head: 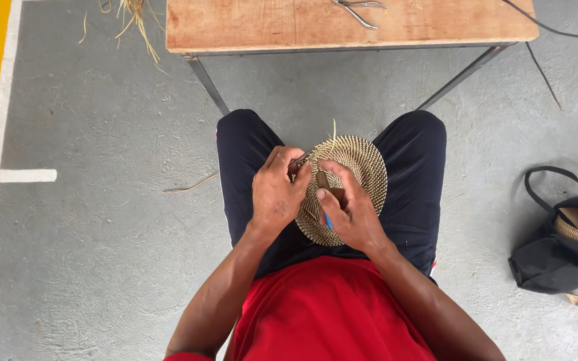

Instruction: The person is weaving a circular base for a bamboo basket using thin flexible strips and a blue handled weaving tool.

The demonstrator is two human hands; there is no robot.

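Both hands close on a round woven disc (352, 180) on the lap: left hand (277, 192) grips its edge, right hand (349, 210) pinches a blue-tipped tool (327, 220). Right of them, a black bag (556, 257) on grey concrete floor (102, 234) holds woven work; ahead, pliers (359, 9) lie on a wooden table (269, 27).

Soft, even daylight fills the scene, bright without harsh glare. Shadows are faint and diffuse: a pale one lies on the grey floor (102, 254) under the wooden counter (349, 23), and a darker one beneath the black bag (556, 254). Focus is sharp across the centre. The wide lens bends straight lines slightly near the edges.
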